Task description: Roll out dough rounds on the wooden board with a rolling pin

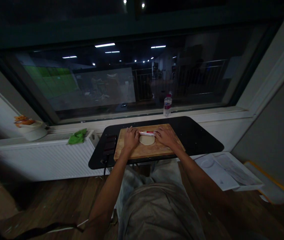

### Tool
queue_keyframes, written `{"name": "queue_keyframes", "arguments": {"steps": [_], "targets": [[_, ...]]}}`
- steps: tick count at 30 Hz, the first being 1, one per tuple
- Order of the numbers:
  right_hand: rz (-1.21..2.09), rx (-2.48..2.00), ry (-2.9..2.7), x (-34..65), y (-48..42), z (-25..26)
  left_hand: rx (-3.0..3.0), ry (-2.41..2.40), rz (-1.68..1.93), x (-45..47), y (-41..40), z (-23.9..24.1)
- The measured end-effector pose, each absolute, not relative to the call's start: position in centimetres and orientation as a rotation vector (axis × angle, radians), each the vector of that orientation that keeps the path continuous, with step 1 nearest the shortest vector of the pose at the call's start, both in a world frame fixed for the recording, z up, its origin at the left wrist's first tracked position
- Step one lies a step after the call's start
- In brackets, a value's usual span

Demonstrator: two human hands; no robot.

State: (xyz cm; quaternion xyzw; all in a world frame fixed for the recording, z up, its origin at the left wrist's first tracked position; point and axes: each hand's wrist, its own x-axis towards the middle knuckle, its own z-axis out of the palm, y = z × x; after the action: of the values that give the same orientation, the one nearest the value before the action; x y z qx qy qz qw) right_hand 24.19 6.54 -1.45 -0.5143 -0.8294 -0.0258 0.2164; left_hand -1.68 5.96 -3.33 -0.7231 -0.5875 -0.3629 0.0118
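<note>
A pale, flattened round of dough [147, 140] lies on a wooden cutting board [152, 152]. Across the dough's far part runs a short white rolling pin [146, 133] with red marking. My left hand [131, 137] is closed over the pin's left end, and my right hand [165, 136] is closed over its right end. Both palms face down, low over the board. The fingers partly hide the pin's two ends.
The board rests on a black table [202, 140]. A dark phone [110, 144] with a cable lies left of the board. Behind stands a water bottle [167, 105] on the windowsill. A green cloth [77, 136] lies on the radiator [57, 160]; an open white box [229, 170] is at right.
</note>
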Motion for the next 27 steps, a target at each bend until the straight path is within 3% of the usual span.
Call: {"name": "queue_keyframes", "arguments": {"steps": [9, 27], "targets": [[-0.153, -1.512, -2.359, 23.4, 6.7, -1.3, -2.187, -1.972, -0.752, -1.2, 4.8, -1.8], [-0.142, -1.575, -2.293, 22.9, 3.5, -0.7, -2.266, -1.915, -0.703, -2.1, -0.6, -0.2]]}}
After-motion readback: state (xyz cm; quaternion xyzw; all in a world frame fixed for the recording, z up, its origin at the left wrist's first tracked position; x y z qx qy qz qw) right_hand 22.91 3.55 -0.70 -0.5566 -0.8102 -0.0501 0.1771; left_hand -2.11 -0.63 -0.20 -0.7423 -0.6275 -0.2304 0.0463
